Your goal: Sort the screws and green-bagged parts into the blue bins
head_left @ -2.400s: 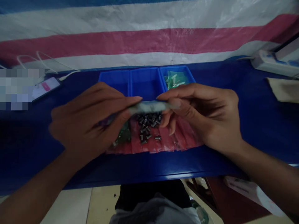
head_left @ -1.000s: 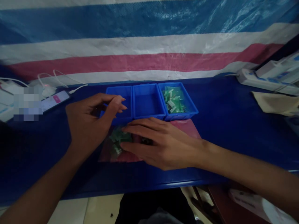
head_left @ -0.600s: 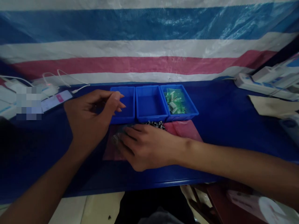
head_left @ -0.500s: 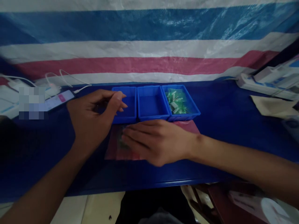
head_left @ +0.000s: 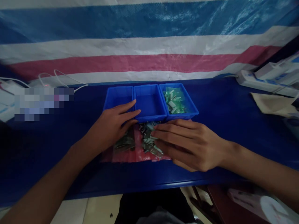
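Observation:
My left hand [head_left: 111,126] reaches in from the left with fingers apart, its fingertips over the front edge of the blue bins. Under its palm side lies a clear bag of small metal parts [head_left: 126,143], partly hidden. My right hand [head_left: 195,144] lies over the right part of a pink plastic bag [head_left: 139,157], fingers stretched out. Its fingertips touch a second clear bag of small metal pieces [head_left: 149,141]. I see nothing gripped in either hand, though the undersides of the right fingers are hidden.
Behind the bags stand a left blue bin [head_left: 120,93], a middle blue bin [head_left: 149,102] and a right blue bin [head_left: 191,105] holding a greenish bag of metal parts [head_left: 176,101]. A power strip [head_left: 263,84] and beige cloth-like piece [head_left: 273,104] are at right; white cables [head_left: 70,84] at left.
My right hand has slid to the right, uncovering the bags of metal parts. The left hand has come down and right, its fingers opening from a curled pose.

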`<state>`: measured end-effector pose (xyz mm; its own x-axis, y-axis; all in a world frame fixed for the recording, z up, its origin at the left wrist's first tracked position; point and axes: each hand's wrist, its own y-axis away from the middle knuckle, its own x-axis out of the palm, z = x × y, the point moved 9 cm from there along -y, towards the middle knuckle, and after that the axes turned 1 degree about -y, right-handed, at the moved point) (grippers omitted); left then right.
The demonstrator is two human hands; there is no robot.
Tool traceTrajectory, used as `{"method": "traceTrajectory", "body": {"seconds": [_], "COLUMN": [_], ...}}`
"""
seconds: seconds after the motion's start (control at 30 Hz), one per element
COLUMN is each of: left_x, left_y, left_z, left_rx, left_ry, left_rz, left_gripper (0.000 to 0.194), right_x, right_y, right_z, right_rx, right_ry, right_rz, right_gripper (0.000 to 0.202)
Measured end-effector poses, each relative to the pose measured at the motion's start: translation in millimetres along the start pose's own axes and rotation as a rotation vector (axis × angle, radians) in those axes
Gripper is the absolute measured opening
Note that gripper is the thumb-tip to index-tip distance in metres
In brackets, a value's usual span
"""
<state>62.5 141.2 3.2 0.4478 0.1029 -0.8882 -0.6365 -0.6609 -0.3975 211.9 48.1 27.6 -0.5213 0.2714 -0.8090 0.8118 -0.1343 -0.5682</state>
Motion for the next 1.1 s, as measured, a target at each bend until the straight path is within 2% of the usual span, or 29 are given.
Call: {"method": "traceTrajectory", "body": {"seconds": [0.1, 0.27, 0.37, 0.5, 0.67, 0.73, 0.83, 0.9, 0.97, 1.03, 1.1], "left_x": [-5.0, -9.5, -10.8, -11.4, -22.3, -27.3, -32.6, -35.2, -36.5, -36.0, -35.4], "left_y": [-1.9, -3.6, -4.1, -5.8, -6.1, -5.3, -4.3, -4.0, -4.5, -5.8, -6.4], "left_z": [-1.0, 7.6, 12.6, 13.1, 19.8, 24.1, 28.0, 26.4, 21.5, 14.3, 8.6], "left_rx": [0.003, -0.058, -0.086, -0.111, -0.236, -0.281, -0.324, -0.327, -0.308, -0.265, -0.229], "left_ry": [0.011, 0.082, 0.131, 0.164, 0.209, 0.21, 0.209, 0.203, 0.188, 0.162, 0.128], "left_rz": [-0.049, -0.07, -0.062, -0.048, -0.133, -0.168, -0.215, -0.253, -0.28, -0.279, -0.267], "left_gripper": [0.025, 0.026, 0.026, 0.025, 0.025, 0.025, 0.026, 0.026, 0.024, 0.022, 0.021], "right_x": [4.8, 47.2, 62.5, 69.9, 60.2, 44.2, 5.0, -4.4, -3.7, 1.6, 5.3], "right_y": [-23.9, -66.3, -76.7, -79.4, -73.0, -64.1, -43.3, -31.1, -20.0, -9.8, -0.1], "right_z": [9.1, 25.7, 31.4, 33.4, 25.0, 12.5, -3.2, -12.5, -17.8, -25.1, -34.6], "right_rx": [0.033, 0.07, 0.064, 0.059, 0.061, 0.071, -0.015, -0.05, -0.064, 0.004, 0.131], "right_ry": [-0.024, 0.035, 0.112, 0.198, 0.088, -0.002, -0.106, -0.157, -0.203, -0.275, -0.367], "right_rz": [-0.049, 0.056, 0.063, 0.055, -0.027, -0.094, -0.283, -0.251, -0.192, -0.169, -0.204], "right_gripper": [0.027, 0.032, 0.032, 0.034, 0.031, 0.029, 0.019, 0.016, 0.014, 0.014, 0.018]}}
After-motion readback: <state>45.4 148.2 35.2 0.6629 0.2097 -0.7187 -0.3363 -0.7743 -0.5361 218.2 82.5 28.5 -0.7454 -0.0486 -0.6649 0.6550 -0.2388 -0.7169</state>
